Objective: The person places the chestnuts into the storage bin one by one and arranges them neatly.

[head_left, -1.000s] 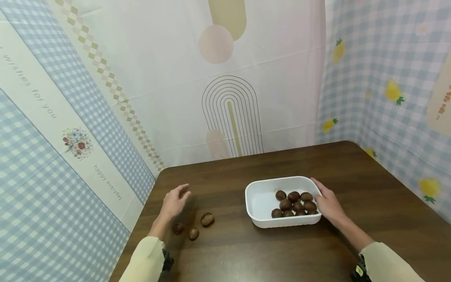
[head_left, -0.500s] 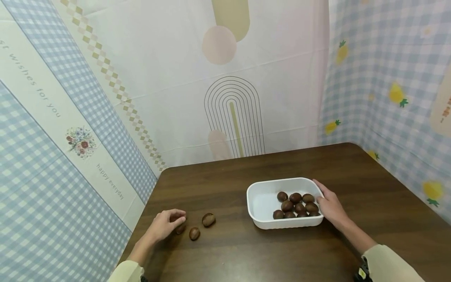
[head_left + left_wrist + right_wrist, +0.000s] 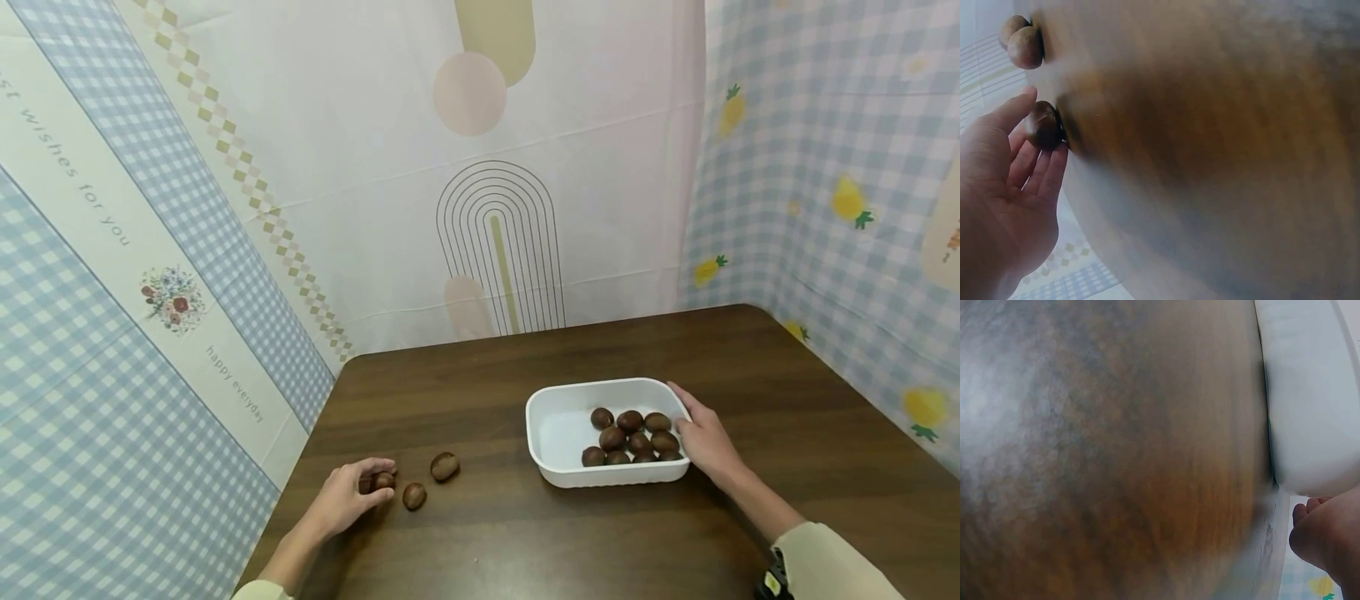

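At the table's left side my left hand [image 3: 341, 500] reaches round a brown chestnut [image 3: 384, 481], thumb on the near side and fingers on the far side. In the left wrist view this chestnut [image 3: 1043, 125] lies against the fingers, while the thumb tip stands a little apart from it. Two more chestnuts lie just right of the hand, one nearer [image 3: 414, 496] and one farther [image 3: 445, 467]. My right hand [image 3: 705, 437] grips the right end of a white rectangular dish [image 3: 551, 476], thumb over the rim. Several chestnuts [image 3: 612, 438] sit in its right half.
The dark brown wooden table [image 3: 480, 533] has rounded far corners. Behind it hangs a pale printed cloth [image 3: 375, 167], with blue checked cloths [image 3: 82, 358] on the left and right sides.
My left hand has moved left and toward me, down to the leftmost chestnut, and its thumb and fingers now surround it. The right hand keeps its hold on the dish.
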The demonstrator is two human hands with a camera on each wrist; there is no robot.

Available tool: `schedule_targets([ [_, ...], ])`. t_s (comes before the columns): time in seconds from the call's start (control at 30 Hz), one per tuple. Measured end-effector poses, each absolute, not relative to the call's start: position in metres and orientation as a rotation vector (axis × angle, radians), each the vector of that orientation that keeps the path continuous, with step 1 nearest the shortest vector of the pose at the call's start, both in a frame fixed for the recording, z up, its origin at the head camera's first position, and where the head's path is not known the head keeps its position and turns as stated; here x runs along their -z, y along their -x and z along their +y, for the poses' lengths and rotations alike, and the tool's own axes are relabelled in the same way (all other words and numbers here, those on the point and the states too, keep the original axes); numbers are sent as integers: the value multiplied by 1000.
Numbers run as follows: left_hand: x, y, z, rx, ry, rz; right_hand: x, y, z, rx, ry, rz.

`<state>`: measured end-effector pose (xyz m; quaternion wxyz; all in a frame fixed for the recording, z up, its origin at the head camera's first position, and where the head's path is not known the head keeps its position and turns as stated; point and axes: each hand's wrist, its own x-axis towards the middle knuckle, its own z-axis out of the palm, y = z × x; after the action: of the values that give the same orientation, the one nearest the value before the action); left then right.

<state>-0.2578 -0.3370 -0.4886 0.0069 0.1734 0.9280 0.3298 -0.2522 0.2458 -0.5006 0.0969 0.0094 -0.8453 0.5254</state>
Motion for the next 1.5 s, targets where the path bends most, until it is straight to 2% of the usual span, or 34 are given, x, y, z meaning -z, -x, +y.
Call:
schedule_targets([
  [0.43,485,263,-336,-1044,-626,2893,501,251,248,-1568,-19,-2500],
  [0.7,467,284,-316,-1022,-654,2943,502,251,248,-1560,-16,-2495],
  [1.13,438,327,-231,-1135,-662,3001,502,250,247,-1560,-11,-2492],
  [1.5,438,346,-142,-1257,-729,2986,502,252,245,-1576,-19,-2474],
])
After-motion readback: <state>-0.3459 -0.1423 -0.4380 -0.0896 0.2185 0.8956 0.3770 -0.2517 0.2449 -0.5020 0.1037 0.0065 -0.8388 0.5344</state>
